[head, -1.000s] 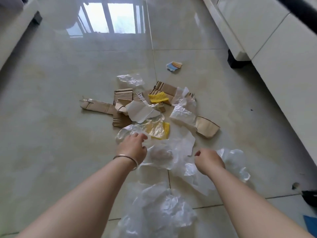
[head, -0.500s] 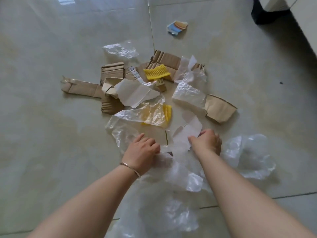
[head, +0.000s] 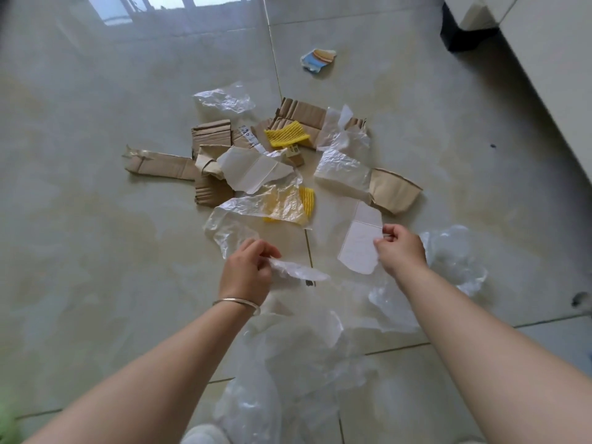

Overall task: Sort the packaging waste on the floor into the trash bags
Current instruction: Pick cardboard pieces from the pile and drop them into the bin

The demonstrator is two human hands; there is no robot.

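From the head view, you are at the picking-up step: your left hand (head: 246,270) pinches a crinkled clear plastic film (head: 299,271), your right hand (head: 400,251) pinches a flat white paper piece (head: 360,245), both just above the glossy tiled floor (head: 96,219). Next, I judge, each needs its own bag; corrugated cardboard scraps (head: 160,166) and ribbed yellow foam netting (head: 286,133) remain ahead.

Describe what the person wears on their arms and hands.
Both forearms are bare, with no sleeves in view and no gloves. The left hand has a thin silver metal bangle round its wrist, a plain smooth band without visible markings. The right hand and its wrist carry nothing: no ring, watch or band shows.
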